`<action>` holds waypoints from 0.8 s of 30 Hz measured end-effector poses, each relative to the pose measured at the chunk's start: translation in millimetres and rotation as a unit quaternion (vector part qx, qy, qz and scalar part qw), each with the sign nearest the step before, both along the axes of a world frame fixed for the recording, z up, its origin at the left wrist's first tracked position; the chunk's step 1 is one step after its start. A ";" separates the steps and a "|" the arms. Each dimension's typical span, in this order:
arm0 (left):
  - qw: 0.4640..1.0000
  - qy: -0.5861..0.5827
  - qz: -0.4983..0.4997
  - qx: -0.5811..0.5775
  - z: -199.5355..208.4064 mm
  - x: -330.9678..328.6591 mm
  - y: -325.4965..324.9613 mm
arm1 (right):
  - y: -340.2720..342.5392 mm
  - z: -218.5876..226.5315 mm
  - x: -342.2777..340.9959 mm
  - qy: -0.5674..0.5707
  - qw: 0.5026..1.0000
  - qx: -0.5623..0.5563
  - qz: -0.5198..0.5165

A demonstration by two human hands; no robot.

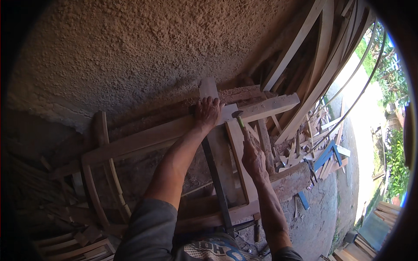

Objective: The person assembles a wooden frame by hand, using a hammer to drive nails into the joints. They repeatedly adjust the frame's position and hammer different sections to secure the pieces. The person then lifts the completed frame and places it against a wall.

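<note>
Right grip (254,161) round hammer (239,116); green handle (241,123) mostly hidden.

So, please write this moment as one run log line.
left hand: on wooden frame; right hand: holding green-handled hammer; hammer head: by frame, contact unclear; farther right: wood scraps

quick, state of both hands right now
Left hand: curled over the wooden beam; firm grip can't be told.
Right hand: closed, holding the hammer.
</note>
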State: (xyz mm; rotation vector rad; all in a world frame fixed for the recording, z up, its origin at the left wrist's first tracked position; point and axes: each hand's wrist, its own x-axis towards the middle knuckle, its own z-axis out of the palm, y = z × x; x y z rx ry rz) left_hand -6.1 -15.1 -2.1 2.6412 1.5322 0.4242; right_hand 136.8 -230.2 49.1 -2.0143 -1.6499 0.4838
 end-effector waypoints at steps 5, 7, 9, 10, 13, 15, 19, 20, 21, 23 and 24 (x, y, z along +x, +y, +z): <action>1.000 0.019 0.000 0.022 3.9 -0.5 -2.3 | 2.9 18.1 -7.3 0.007 0.992 0.126 0.019; 0.999 0.032 0.005 0.020 1.4 -0.8 0.6 | 0.3 15.0 -13.8 -0.008 0.986 0.167 0.013; 0.999 0.028 0.007 0.023 -0.7 1.1 2.0 | 2.6 -1.4 -9.1 -0.008 0.999 0.043 0.011; 0.999 0.020 0.007 0.026 -3.0 1.4 2.1 | 6.1 -7.9 -4.3 -0.003 0.998 -0.059 0.011; 0.998 0.020 0.011 0.051 -5.0 1.8 -0.5 | 8.3 -4.1 3.3 0.002 0.999 -0.050 0.012; 0.998 0.020 0.013 0.064 -5.4 1.1 -0.8 | 8.1 -1.5 3.1 0.010 0.999 -0.033 0.023; 0.998 0.027 0.010 0.049 -0.5 0.0 -1.7 | 4.5 8.6 -1.5 0.016 0.998 0.051 0.027; 0.999 0.034 0.010 0.039 2.5 0.2 -2.1 | 2.9 11.6 -4.4 0.009 0.996 0.088 0.027; 0.999 0.036 0.009 0.035 2.9 0.7 -1.4 | 0.4 8.4 -7.9 -0.006 0.990 0.137 0.019; 0.999 0.039 0.009 0.027 3.7 1.3 -0.1 | -1.2 3.3 -11.1 -0.022 0.989 0.145 0.003; 0.999 0.033 0.005 0.012 3.6 1.2 0.8 | 1.4 6.9 -11.6 -0.023 0.994 0.104 -0.001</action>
